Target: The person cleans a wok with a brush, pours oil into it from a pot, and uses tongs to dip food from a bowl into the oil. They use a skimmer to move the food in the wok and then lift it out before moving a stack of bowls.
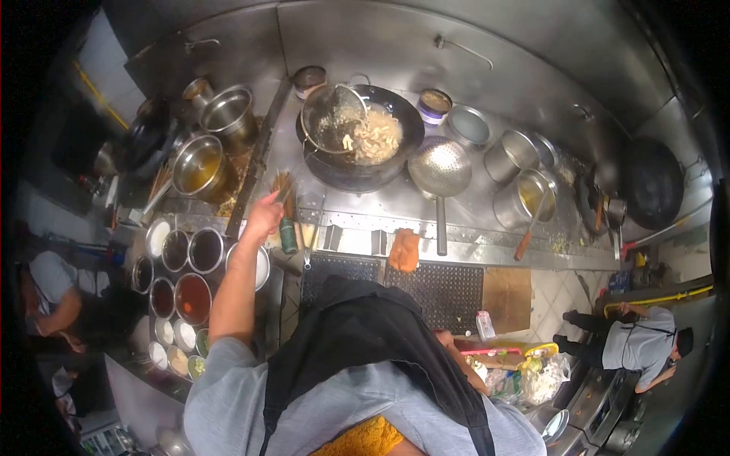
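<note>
My left hand [265, 216] is closed round the handle of a wire-mesh strainer [331, 106]. The strainer is tilted over the left side of a black wok [319, 173]. Pale strips of food [378, 138] lie in the wok, and some cling at the strainer's lip. Close to my left hand stand a bamboo brush [283, 182] and a green bottle [288, 236]. My right hand [443, 337] is low beside the apron, mostly covered by it; its fingers cannot be made out.
Right of the wok lie a perforated ladle [440, 169] and metal pots [511, 156]. An orange cloth [404, 251] hangs on the counter's front edge. Sauce containers [193, 296] are at left, beside a pot of yellow liquid [199, 169]. Another person [639, 342] stands at far right.
</note>
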### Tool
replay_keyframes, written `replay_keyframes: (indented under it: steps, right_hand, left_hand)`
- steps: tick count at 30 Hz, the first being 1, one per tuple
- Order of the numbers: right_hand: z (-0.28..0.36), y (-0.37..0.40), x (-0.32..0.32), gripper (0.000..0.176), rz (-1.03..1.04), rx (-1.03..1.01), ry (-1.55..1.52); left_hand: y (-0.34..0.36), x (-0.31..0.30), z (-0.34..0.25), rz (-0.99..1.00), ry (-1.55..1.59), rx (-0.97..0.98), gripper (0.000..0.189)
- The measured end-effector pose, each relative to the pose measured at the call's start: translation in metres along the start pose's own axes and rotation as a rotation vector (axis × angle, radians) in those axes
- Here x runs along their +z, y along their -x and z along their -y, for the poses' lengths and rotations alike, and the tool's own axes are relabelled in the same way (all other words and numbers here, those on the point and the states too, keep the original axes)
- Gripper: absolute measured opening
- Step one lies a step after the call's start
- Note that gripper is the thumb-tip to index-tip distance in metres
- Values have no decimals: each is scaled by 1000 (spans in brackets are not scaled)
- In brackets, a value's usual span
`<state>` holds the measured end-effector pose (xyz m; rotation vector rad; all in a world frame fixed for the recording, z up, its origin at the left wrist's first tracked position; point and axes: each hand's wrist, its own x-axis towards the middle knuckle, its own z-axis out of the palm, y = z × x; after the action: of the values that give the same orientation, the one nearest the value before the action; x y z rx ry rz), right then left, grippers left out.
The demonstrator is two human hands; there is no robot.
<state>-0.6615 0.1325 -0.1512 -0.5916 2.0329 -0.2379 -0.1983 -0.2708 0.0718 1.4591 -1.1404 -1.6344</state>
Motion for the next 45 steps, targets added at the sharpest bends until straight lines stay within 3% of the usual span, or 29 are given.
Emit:
replay_keyframes:
  steps: [1, 4, 6, 8, 10, 13, 14, 16, 17, 19, 23, 25, 27, 32, 35, 38, 39, 41, 45]
  right_hand:
    - [-6, -9, 3, 32, 0, -3, 1]
    - [-32, -34, 11, 28, 20, -328, 540]
    - [-25, -16, 13, 31, -97, -210, 191]
    - [-20, -6, 12, 33, -57, -166, 143]
    - [-22, 5, 11, 35, -19, -114, 93]
    - [-42, 2, 10, 37, 45, -247, 435]
    - [-78, -17, 23, 36, -6, -335, 303]
    - [-93, -18, 33, 35, -58, -416, 165]
    - [-85, -6, 32, 35, -134, -361, 191]
    - [-78, 11, 31, 33, -230, -278, 212]
    - [-98, 4, 36, 32, -165, -225, 182]
    - [-100, 5, 35, 31, -145, -198, 168]
    - [-101, 9, 33, 30, -131, -168, 161]
    - [-95, 21, 32, 28, -110, -109, 131]
    - [-94, 23, 33, 27, -102, -92, 121]
    - [-97, 20, 32, 26, -90, -102, 122]
    - [-99, 17, 33, 26, -89, -111, 126]
    - [-102, 11, 32, 25, -84, -136, 132]
    - [-108, -10, 27, 23, -77, -240, 178]
  left_hand:
    - [0, 3, -2, -63, -69, 44, 49]
    - [-9, 8, -8, -171, -328, 211, 44]
    - [-12, 12, -12, -173, -260, 195, 44]
    - [-29, 10, -5, -164, -198, 179, 45]
    - [-65, 3, 28, -278, -516, 572, 42]
    - [-64, 15, 18, -379, -709, 716, 39]
    - [-75, 14, 24, -372, -710, 717, 39]
    - [-102, 9, 44, -354, -639, 781, 38]
    - [-95, 15, 31, -348, -640, 780, 38]
    - [-69, 30, -10, -158, -91, 73, 38]
    - [-115, 15, -21, -165, 18, 122, 40]
    - [-149, 2, -43, -343, -536, 493, 42]
    - [-182, -5, -69, -544, -849, 759, 43]
    - [-250, -3, -128, -506, -1228, 358, 43]
    - [-277, -5, -144, -436, -1335, 246, 44]
    - [-247, 0, -151, -541, -1172, 326, 48]
    - [-234, 0, -147, -541, -1174, 330, 48]
    - [-204, -3, -135, -541, -1173, 537, 52]
    - [-147, -5, -120, -470, -1109, 675, 54]
